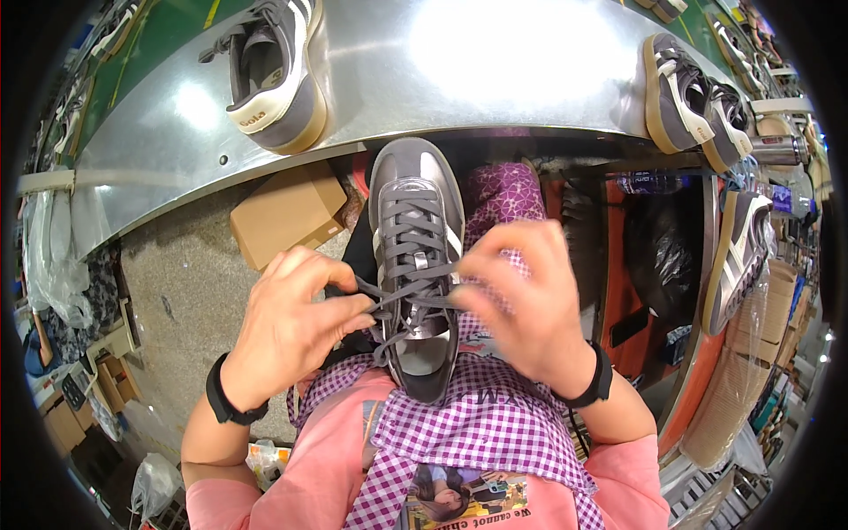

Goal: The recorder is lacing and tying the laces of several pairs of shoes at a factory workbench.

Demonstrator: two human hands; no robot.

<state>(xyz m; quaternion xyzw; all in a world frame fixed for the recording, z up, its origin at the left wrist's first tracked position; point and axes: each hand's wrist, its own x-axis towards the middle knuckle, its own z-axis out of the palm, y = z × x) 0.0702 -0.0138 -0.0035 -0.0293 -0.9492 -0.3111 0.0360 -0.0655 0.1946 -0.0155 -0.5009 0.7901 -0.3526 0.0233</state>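
A grey sneaker (415, 199) with white side stripes rests on my lap, its toe pointing away from me toward the metal table. Grey laces (411, 287) cross over its tongue. At the shoe's left side, my left hand (300, 305) pinches a lace between thumb and fingers. My right hand (521, 291), a little blurred, grips lace on the opposite side, and the strands stretch between both hands over the upper. The heel end of the sneaker lies against my purple checked apron (442, 424).
The shiny metal table (371, 88) spans the far side. A grey and white sneaker (278, 79) stands on it at left, a pair of sneakers (680, 97) at right. Another sneaker (738, 261) stands at the right. A cardboard box (287, 212) lies on the floor below the table.
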